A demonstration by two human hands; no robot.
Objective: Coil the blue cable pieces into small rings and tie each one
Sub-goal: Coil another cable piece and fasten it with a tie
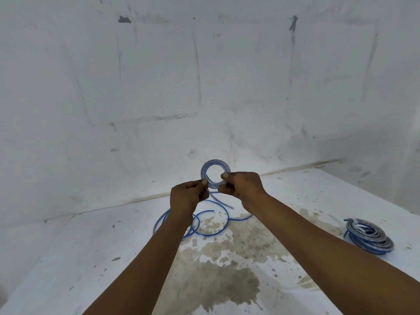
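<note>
A small ring of blue cable (212, 165) is held up above the white table. My left hand (187, 197) pinches its lower left side, and my right hand (242, 186) pinches its right side between thumb and fingers. A short loose tail (219, 200) hangs from the ring between the hands. On the table below lie loose blue cable pieces (218, 226) in open curves, partly hidden by my left forearm. A stack of coiled blue rings (369, 236) sits at the right.
The white table (79, 258) has a large brown stain (227, 269) in the middle. A white wall (204, 76) rises right behind the table, and another wall closes the right side.
</note>
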